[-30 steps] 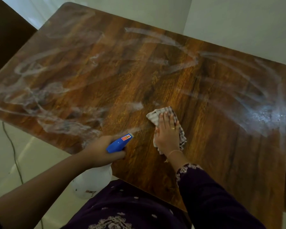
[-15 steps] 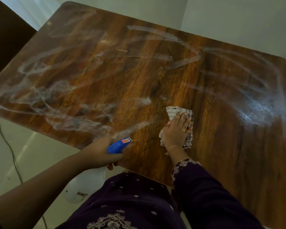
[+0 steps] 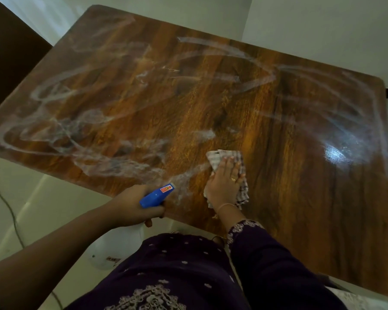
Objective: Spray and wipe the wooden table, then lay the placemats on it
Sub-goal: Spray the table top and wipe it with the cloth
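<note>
Left hand (image 3: 132,204) grips spray bottle (image 3: 156,195) at tabletop (image 3: 300,198) 6 o'clock edge, nozzle toward 1 o'clock. Right hand (image 3: 224,182), fingers flat, presses cloth (image 3: 224,156).

Your right hand (image 3: 224,183) lies flat on a checked cloth (image 3: 225,155), pressing it to the wooden table (image 3: 278,121) near the edge closest to you, fingers straight, a ring (image 3: 233,179) on one of them. Your left hand (image 3: 130,205) grips the spray bottle (image 3: 155,195) by its blue head just over that same edge, nozzle pointing toward the cloth; its white body hangs below the tabletop. Whitish streaks (image 3: 108,167) loop across most of the table, thickest on the left half, and a bright patch of glare (image 3: 336,153) sits on the right. A thin cable (image 3: 3,199) trails over the pale floor (image 3: 54,209) at your left.
</note>
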{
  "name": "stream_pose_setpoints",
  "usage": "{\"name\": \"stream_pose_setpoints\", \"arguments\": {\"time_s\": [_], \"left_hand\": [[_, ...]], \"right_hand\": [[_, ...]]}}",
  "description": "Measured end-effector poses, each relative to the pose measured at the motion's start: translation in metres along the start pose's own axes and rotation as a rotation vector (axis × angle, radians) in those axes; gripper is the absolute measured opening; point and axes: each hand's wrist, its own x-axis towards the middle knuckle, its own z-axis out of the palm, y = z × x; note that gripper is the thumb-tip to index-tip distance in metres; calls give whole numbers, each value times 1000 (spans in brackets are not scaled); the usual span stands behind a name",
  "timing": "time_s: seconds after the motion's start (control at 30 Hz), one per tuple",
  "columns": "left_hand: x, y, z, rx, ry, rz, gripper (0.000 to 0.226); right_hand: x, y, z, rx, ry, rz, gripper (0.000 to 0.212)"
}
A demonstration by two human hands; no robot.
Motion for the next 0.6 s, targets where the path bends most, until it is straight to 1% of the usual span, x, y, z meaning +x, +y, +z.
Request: {"name": "stream_pose_setpoints", "arguments": {"time_s": [0.13, 0.2, 0.23, 0.3, 0.43, 0.5, 0.6], "left_hand": [[-3, -5, -3, 17, -6, 29, 7], [-4, -6, -6, 14, -5, 36, 8], [-5, -7, -7, 13, -4, 37, 8], [-6, -8, -10, 10, -1, 41, 9], [-10, -13, -15, 8, 20, 50, 8], [-13, -17, -16, 0, 19, 41, 8], [-16, -22, -15, -20, 18, 22, 7]], "right_hand": [[-25, -35, 21, -38, -62, -292, 66], [-28, -29, 21, -49, -73, -366, 62], [-27, -22, 18, -44, -69, -370, 61], [-27, 1, 9, -13, -43, -302, 61], [-37, 41, -3, 48, 30, -9, 63], [-48, 36, 2, 45, 25, 83, 65], [-57, 5, 13, 52, -2, 181, 70]]}}
